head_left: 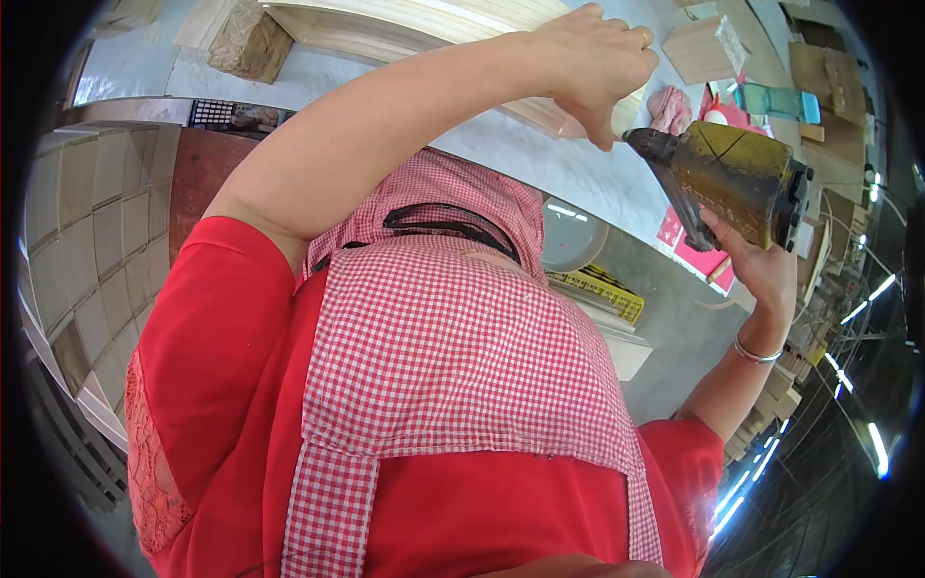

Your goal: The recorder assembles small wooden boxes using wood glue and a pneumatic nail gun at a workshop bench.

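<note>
The nailer (737, 173) lies in the right fingers (728, 235) (nose (648, 144) near left thumb (598, 127)).

Nail gun (737, 173): worn yellow-brown body, black ends; raised sideways in the right hand (756, 265), nose pointing toward the left thumb. Pale wooden boards (453, 19): long, lying on the table (617, 183), partly hidden behind the left hand (597, 63)

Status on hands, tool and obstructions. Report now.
Right hand gripping dark yellow tool, raised. Left hand at pale wooden boards, grip unclear. Pink cloth on table near tool's nose; possible obstruction.
</note>
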`<state>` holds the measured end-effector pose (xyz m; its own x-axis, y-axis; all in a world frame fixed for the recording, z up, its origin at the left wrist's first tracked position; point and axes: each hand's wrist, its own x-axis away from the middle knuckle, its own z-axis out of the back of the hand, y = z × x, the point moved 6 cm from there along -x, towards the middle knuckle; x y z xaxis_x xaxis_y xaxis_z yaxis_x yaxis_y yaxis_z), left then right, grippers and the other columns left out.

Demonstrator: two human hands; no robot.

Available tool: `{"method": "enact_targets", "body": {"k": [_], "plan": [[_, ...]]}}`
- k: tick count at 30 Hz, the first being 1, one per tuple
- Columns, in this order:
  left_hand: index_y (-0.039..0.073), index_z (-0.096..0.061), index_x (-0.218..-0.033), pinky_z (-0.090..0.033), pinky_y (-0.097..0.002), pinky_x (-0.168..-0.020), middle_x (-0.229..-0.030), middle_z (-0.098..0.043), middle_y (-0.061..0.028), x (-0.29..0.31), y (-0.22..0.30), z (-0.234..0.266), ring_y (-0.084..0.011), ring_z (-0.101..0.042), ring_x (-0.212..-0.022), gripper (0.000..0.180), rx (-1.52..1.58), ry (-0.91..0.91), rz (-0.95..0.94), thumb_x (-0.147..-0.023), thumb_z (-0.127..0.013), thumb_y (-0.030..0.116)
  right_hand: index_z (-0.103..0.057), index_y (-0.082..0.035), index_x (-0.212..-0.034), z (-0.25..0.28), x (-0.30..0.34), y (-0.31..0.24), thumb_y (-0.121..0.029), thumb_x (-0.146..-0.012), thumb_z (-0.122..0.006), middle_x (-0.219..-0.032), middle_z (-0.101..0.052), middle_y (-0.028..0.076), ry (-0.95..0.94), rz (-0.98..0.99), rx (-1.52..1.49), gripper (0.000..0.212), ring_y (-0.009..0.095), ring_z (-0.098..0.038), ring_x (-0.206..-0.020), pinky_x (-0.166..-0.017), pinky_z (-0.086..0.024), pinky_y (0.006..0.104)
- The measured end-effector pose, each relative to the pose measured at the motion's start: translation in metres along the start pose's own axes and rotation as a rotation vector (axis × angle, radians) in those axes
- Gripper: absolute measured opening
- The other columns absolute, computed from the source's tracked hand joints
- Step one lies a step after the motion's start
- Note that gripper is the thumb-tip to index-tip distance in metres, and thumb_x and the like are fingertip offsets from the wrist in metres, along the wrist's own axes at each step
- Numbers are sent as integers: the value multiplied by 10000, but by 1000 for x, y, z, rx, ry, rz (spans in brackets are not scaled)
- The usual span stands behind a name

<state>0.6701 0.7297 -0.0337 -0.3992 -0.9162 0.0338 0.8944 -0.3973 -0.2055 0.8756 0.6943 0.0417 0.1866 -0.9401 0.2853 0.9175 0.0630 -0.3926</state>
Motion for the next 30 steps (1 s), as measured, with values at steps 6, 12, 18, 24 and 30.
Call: {"method": "enact_targets", "body": {"k": [6,12,18,24,30], "plan": [[-20,-630,-1085,-432,-427,-899,-1122,-602,-151,-16,-8,-28,-303,-587,-1087,768,596,270,-311,-565,-881,487,-695,19,-1152,2,-6,-2,-125,-836,-812,-1065,-738,75,7,112,-69,366,125,-671,-944,-831,-539,278],[-30,-633,-1028,-434,-410,-912,-1062,-619,-147,-12,-10,-25,-303,-578,-1067,751,566,241,-260,-556,-875,503,-696,12,-1140,13,-26,-12,-128,-825,-820,-1048,-736,62,96,166,-43,367,116,-662,-896,-793,-534,276],[-19,-635,-1044,-421,-416,-955,-1033,-651,-145,-13,-10,-26,-293,-573,-1079,746,591,244,-253,-555,-872,492,-696,13,-1100,17,-43,-25,-111,-827,-811,-1027,-734,56,126,215,-100,321,125,-662,-886,-795,-531,286],[-20,-634,-1048,-413,-424,-979,-1034,-655,-150,-14,-11,-26,-297,-576,-1086,750,598,251,-254,-554,-874,491,-688,14,-1091,16,-52,-23,-100,-819,-815,-1014,-732,55,120,207,-80,321,128,-661,-893,-804,-529,293],[-23,-634,-1049,-414,-423,-985,-1033,-657,-156,-14,-9,-27,-303,-577,-1094,758,598,269,-252,-550,-882,490,-645,67,-1102,17,-55,-26,-92,-805,-832,-1034,-738,113,73,204,-81,385,151,-688,-913,-818,-542,305]]}}
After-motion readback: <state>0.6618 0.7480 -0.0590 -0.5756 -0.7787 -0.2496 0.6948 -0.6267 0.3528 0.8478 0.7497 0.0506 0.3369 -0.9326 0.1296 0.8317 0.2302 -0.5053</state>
